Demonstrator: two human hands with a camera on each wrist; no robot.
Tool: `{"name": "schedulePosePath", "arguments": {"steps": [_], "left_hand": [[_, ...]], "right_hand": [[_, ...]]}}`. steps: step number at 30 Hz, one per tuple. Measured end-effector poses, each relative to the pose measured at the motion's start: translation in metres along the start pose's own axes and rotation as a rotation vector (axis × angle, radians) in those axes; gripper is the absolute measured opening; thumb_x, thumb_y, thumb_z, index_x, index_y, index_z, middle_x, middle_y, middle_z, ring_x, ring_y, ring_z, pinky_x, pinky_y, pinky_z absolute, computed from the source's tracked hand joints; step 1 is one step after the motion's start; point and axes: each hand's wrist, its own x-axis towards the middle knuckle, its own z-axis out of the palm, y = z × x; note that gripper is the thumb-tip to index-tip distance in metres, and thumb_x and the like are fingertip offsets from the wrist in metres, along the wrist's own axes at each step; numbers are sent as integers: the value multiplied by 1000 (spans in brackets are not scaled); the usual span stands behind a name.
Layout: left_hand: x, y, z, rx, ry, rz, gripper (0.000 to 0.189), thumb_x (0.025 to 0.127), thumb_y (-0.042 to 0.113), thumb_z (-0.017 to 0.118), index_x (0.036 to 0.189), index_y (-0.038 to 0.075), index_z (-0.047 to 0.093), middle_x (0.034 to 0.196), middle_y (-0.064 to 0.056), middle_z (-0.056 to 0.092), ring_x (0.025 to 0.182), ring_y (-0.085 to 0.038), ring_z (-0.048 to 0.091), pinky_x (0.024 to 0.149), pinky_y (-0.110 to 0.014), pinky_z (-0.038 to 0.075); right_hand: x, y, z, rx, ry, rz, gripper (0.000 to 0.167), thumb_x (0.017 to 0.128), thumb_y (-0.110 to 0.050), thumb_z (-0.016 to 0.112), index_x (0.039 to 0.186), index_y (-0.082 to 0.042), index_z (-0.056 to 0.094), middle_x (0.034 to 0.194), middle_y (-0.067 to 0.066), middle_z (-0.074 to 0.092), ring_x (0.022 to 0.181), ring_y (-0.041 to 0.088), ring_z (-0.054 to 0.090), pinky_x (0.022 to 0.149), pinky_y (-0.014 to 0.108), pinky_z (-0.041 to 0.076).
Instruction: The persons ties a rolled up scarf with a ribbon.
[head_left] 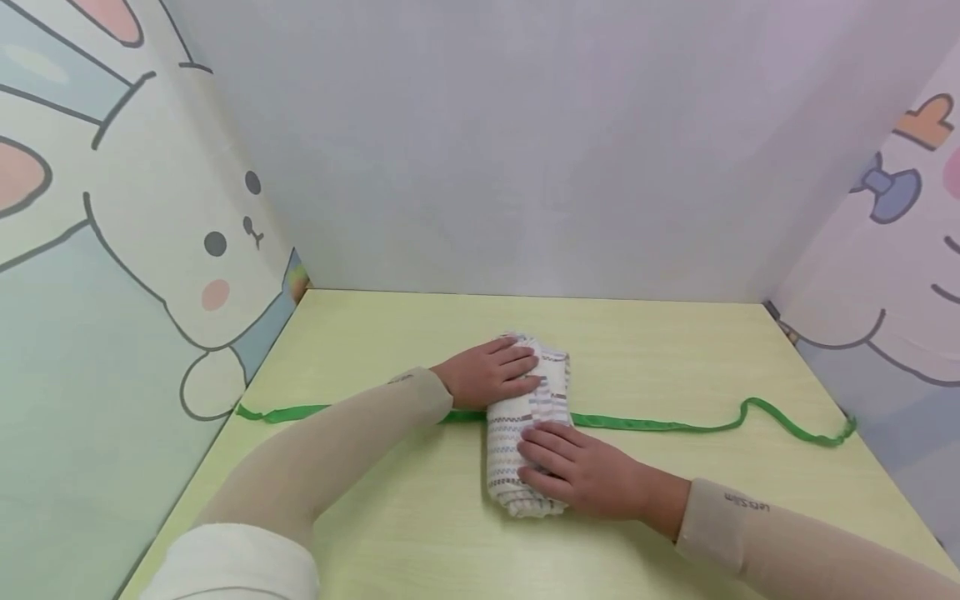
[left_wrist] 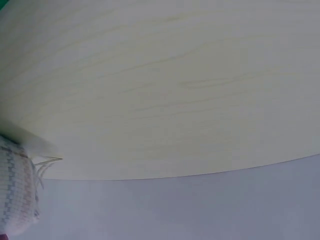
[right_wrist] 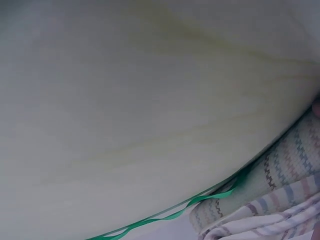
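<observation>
A white towel [head_left: 508, 458] with coloured stripes is folded into a thick, narrow bundle at mid-table. My left hand [head_left: 486, 373] rests on its far part, fingers extended across the top. On the near part lies my right hand [head_left: 592, 472], its fingers straight and pressed against the cloth. Beneath the bundle runs a green ribbon [head_left: 648, 424], reaching out to both sides. In the left wrist view only the towel's fringed end [left_wrist: 17, 192] shows. The right wrist view catches the towel's layered folds [right_wrist: 280, 172] and the ribbon [right_wrist: 187, 206] passing under them.
The pale wooden table [head_left: 405, 517] meets a plain grey wall [head_left: 525, 167] at the back. Side panels with cartoon animals, including a rabbit [head_left: 172, 208] on the left, flank it. The ribbon's right end curves near the table's right edge.
</observation>
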Motion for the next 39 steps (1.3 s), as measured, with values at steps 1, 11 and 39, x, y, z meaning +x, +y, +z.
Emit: {"name": "schedulePosePath", "arguments": {"steps": [1,11,39], "left_hand": [[0,0,0,3,-6,0,55,103,38,64,152,21,48,157,-8,47,147,-25,39,124,-47,20],[-5,3,-7,-68,6,-76,65,103,39,62,158,17,38,164,-13,35,153,-29,27,125,-47,11],[-50,31,-42,-481,228,-770,52,89,28,77,134,9,60,150,-13,51,136,-31,49,112,-45,42]], "right_hand": [[0,0,-1,19,-8,5,35,114,-24,36,139,-10,56,148,14,54,139,33,47,113,47,41],[5,7,-5,313,172,208,70,87,-57,72,134,-7,58,145,14,53,134,29,49,116,40,33],[-3,46,-2,291,282,741,60,93,-24,69,141,4,48,136,21,56,125,37,54,101,54,47]]}}
